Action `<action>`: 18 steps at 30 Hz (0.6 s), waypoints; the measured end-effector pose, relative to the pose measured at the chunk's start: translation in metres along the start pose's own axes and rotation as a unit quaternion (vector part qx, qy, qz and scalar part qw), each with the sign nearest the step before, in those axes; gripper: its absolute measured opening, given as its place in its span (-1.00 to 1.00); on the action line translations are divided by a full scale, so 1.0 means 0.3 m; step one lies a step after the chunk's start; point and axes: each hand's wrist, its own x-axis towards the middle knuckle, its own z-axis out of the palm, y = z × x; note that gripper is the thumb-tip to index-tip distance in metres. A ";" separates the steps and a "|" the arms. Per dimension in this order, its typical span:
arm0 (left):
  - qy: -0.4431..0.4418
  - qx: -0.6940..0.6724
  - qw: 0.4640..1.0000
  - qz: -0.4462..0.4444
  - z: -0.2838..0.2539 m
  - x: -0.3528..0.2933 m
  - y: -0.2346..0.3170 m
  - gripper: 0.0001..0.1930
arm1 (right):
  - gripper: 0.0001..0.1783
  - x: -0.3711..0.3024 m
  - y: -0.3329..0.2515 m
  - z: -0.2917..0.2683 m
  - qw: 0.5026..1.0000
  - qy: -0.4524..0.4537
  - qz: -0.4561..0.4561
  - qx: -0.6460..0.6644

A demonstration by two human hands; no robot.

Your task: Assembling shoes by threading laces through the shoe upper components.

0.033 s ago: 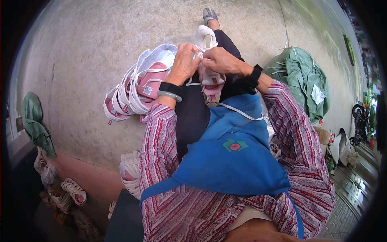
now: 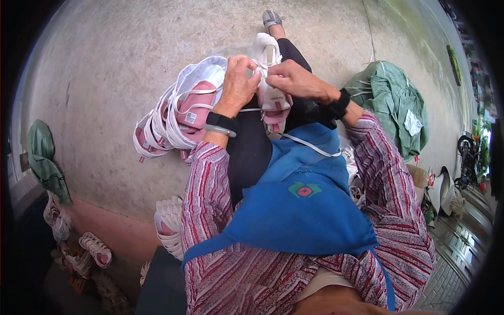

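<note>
A white and pink sneaker [image 2: 274, 101] rests at my legs, its toe pointing away from me. White shoelaces [image 2: 262, 69] cross over its upper between my hands. My left hand [image 2: 239, 84] is closed at the left of the sneaker, pinching a lace near the fingertips. From the right, my right hand [image 2: 295, 80] is closed with thumb and finger pinched on the laces; its fingertips are partly hidden. Another loose lace [image 2: 312, 146] trails from the sneaker's heel over my blue apron [image 2: 302, 220]. Left of my left hand lies a bundle of pink and white sneakers [image 2: 181, 113] with loose laces.
A full green sack [image 2: 391, 107] stands on the concrete floor [image 2: 131, 63] at the right. Another green sack [image 2: 44, 157] lies at the far left. More laced shoes [image 2: 169, 226] are beside my left arm, with a single shoe [image 2: 96, 248] farther left.
My right hand has moved slightly to the right, widening the gap between my hands at the laces. My left hand has shifted a little to the left.
</note>
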 end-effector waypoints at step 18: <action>-0.471 -0.403 0.779 0.095 0.040 -0.220 0.760 -0.80 | -0.64 -0.234 0.059 0.117 0.739 -0.002 0.120 0.663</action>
